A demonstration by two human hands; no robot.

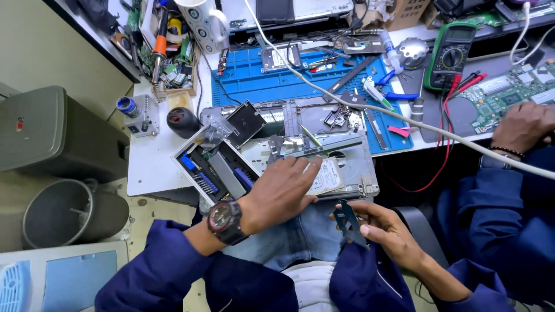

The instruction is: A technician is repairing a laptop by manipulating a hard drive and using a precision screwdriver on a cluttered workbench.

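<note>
Screwdriver bit case [215,167] lies open at the left of the bench, beside an opened laptop chassis [352,162] with its cover already off. Left hand [280,193], fingers spread flat, presses on the silver hard drive [326,176], which sits in its bay at the chassis's near edge, not lifted out. Right hand [378,225], fingers curled shut, pinches a small dark metal bracket [347,218] just below the chassis; a co-worker's hand [523,124] rests on a green circuit board [503,95] far right.
</note>
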